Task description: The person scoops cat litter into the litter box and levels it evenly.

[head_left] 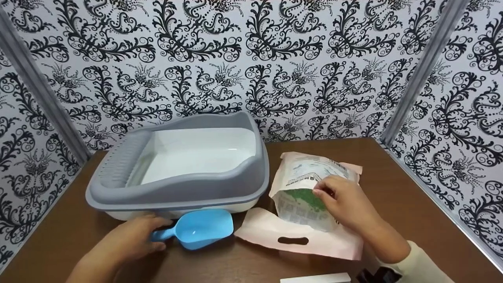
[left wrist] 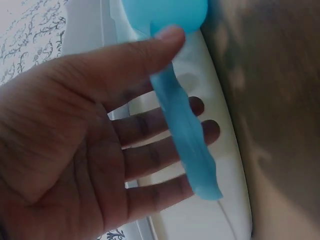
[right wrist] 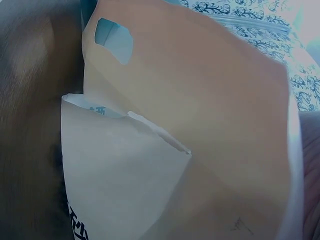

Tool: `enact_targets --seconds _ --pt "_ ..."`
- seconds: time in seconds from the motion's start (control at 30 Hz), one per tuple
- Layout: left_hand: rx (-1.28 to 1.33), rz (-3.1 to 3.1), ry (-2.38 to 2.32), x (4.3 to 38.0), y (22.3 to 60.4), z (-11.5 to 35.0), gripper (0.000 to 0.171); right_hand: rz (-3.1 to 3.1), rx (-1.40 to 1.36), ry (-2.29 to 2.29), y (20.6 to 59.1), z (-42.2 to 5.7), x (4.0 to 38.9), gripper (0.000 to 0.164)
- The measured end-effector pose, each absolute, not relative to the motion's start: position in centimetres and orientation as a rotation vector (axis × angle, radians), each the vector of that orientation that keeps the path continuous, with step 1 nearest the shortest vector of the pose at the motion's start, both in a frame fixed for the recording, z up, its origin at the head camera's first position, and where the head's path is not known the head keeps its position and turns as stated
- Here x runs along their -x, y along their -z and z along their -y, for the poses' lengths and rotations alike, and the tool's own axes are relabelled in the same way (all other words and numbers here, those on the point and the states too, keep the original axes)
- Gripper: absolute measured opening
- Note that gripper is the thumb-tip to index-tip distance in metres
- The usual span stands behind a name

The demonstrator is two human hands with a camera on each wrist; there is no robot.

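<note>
My left hand (head_left: 135, 239) is at the handle of a light blue scoop (head_left: 206, 228), in front of the litter box. In the left wrist view the thumb crosses the neck of the scoop handle (left wrist: 182, 130) and the other fingers lie behind it. On the right lies an opened pink-and-white paper bag (head_left: 294, 171) with green granules (head_left: 308, 197) inside its mouth. My right hand (head_left: 346, 200) pinches the upper edge of that mouth. A flap with a handle slot (head_left: 271, 230) spreads toward me. The bag's paper (right wrist: 220, 100) fills most of the right wrist view.
A grey-rimmed white litter box (head_left: 220, 188) takes up the left and middle of the brown table (head_left: 397, 188). Near the front edge lie a white bar-shaped object (head_left: 316, 278) and a dark object (head_left: 379, 275) by the right sleeve. Patterned walls (head_left: 251, 78) enclose the back and sides.
</note>
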State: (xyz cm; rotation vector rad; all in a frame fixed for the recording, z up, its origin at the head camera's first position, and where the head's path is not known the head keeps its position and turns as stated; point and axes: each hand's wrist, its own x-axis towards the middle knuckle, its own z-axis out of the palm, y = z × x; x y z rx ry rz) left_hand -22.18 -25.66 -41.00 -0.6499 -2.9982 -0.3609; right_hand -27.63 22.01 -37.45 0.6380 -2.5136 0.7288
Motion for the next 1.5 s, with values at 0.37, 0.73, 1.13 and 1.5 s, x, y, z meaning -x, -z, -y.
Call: enact_targets --seconds 0.37,0.73,1.13,1.5 --pt "0.750 3.074 0.495 22.8 41.4 25.8 0.018 2.543 -0.625 -0.731 37.3 -22.0 27.7 0.007" --pt "0.761 3.015 0.455 22.2 40.8 24.7 0.014 2.510 -0.645 -0.745 37.5 -22.0 27.6 0.008" --pt "0.828 2.832 0.302 21.4 40.4 22.6 0.029 2.517 -0.643 -0.737 37.5 -22.0 27.7 0.009" --pt "0.832 2.743 0.235 20.4 40.1 20.7 0.039 2.531 -0.626 -0.739 37.5 -22.0 27.7 0.009"
